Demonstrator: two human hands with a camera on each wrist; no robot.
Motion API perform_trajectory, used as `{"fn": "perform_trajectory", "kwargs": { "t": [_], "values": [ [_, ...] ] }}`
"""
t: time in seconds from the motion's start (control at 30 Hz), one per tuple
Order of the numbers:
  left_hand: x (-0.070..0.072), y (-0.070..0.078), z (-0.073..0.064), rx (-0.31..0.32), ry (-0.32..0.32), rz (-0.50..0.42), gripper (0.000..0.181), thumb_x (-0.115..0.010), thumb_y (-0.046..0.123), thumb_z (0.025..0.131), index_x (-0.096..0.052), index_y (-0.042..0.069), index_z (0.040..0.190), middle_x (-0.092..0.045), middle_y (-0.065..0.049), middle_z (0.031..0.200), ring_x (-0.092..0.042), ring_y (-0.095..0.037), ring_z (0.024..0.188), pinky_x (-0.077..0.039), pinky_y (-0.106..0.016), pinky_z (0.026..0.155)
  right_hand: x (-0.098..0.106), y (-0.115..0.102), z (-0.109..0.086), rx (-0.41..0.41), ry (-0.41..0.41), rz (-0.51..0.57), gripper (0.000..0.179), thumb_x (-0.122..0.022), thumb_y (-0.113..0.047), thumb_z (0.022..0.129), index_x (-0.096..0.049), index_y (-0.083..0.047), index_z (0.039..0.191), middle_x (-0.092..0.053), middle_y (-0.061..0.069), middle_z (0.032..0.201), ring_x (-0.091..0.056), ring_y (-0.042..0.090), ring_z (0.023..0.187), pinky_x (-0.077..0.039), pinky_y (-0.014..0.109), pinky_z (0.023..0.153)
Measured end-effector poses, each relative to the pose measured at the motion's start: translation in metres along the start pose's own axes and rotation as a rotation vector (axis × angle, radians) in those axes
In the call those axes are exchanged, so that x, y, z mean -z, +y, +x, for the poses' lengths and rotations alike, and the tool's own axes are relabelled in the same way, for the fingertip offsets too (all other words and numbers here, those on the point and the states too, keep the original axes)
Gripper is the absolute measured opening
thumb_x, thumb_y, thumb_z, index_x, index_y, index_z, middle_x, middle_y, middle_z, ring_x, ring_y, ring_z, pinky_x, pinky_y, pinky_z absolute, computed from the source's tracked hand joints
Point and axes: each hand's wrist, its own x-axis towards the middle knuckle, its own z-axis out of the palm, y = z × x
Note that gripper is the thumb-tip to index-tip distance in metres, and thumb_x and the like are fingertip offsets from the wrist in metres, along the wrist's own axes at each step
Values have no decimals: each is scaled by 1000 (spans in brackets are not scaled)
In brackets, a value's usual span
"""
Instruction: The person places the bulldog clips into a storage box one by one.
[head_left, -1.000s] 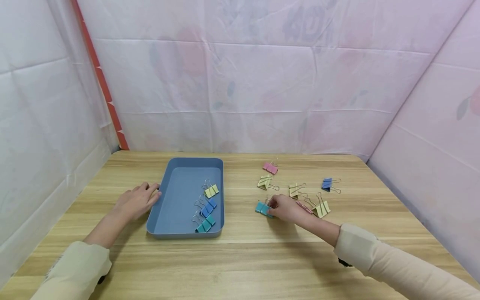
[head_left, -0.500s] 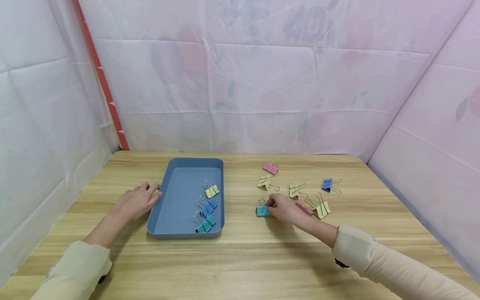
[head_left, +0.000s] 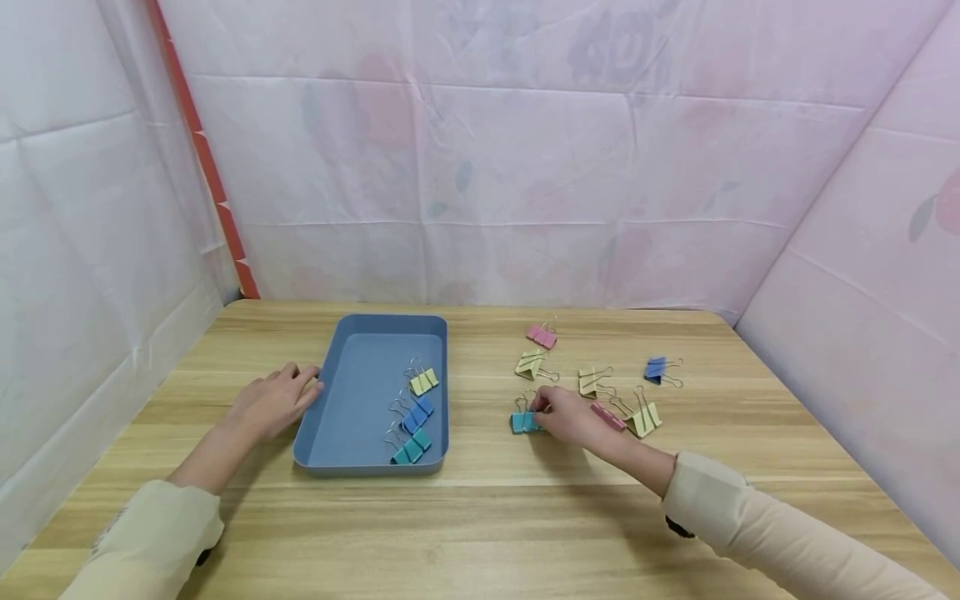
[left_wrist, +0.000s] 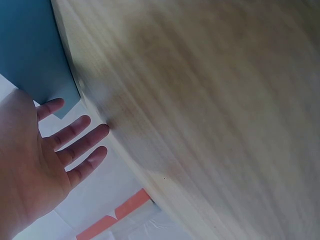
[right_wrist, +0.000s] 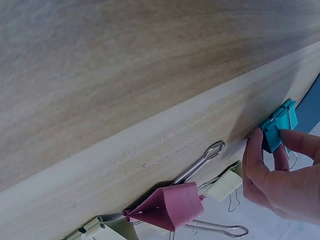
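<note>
My right hand (head_left: 567, 415) pinches a teal binder clip (head_left: 525, 422) at its right end, low over the table. In the right wrist view the thumb and fingers close on the teal clip (right_wrist: 280, 125), whose wire handles are partly behind the fingers. A pink binder clip (head_left: 608, 416) lies just right of that hand, partly covered by it in the head view. My left hand (head_left: 276, 402) rests at the left wall of a blue-grey tray (head_left: 315, 446), fingers relaxed at its rim. Inside the tray lie yellow (head_left: 423, 382), blue (head_left: 417, 414) and teal (head_left: 412, 447) binder clips along the right side.
More binder clips lie on the wooden table (head_left: 480, 533): a pink one (head_left: 542, 337) at the back, yellow ones (head_left: 529, 365) around the middle right, and a blue one (head_left: 655, 369) farthest right. Patterned white cloth (head_left: 517, 183) hangs behind the table.
The teal clip under my right hand has turned from slanted to nearly level with its handles pointing away, and the right hand has shifted slightly left. The left hand and the tray stay put.
</note>
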Motion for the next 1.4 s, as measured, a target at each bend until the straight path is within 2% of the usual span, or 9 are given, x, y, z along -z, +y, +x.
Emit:
{"fn": "perform_trajectory", "kwargs": {
  "t": [0.97, 1.4],
  "values": [
    [0, 1, -1, 8, -10, -5, 46, -38, 36, 98, -48, 2, 128, -48, -27, 115, -51, -43, 101, -40, -57, 79, 2, -8, -8, 8, 23, 55, 7, -61, 3, 82, -58, -3, 79, -58, 3, 77, -52, 15, 70, -44, 26, 58],
    [-1, -2, 0, 0, -7, -11, 46, -38, 36, 98, -47, 1, 128, -48, -28, 115, -52, -44, 100, -40, -58, 78, 4, -11, -11, 23, 54, 77, 5, -61, 2, 82, -58, -1, 79, -60, 8, 80, -55, 16, 73, -46, 27, 59]
  ]
}}
